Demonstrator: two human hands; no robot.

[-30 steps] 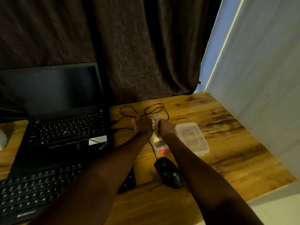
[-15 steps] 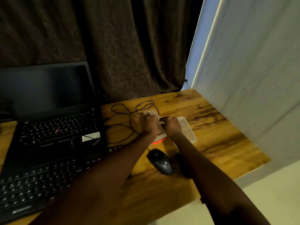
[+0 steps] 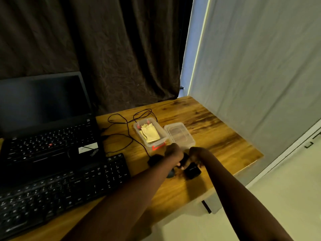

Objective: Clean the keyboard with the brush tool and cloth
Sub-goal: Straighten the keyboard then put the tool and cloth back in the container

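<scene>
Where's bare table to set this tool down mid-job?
Bare wood runs right of the lid out to the table edge, and behind the lid toward the far corner. It is crowded elsewhere: the cable loops behind and left of the box, the mouse lies under the left arm, left hand and right hand grip the black tool, and the keyboard fills the left.

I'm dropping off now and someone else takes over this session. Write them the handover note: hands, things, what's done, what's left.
Left hand and right hand: both grip the black brush tool over the table, next to the mouse.
Yellow cloth: in the open clear box; the lid lies beside the box on its right.
Keyboard: in front of the laptop.
Done: box opened, tool in hand.
Left: brush the keys, then wipe with the cloth.
</scene>
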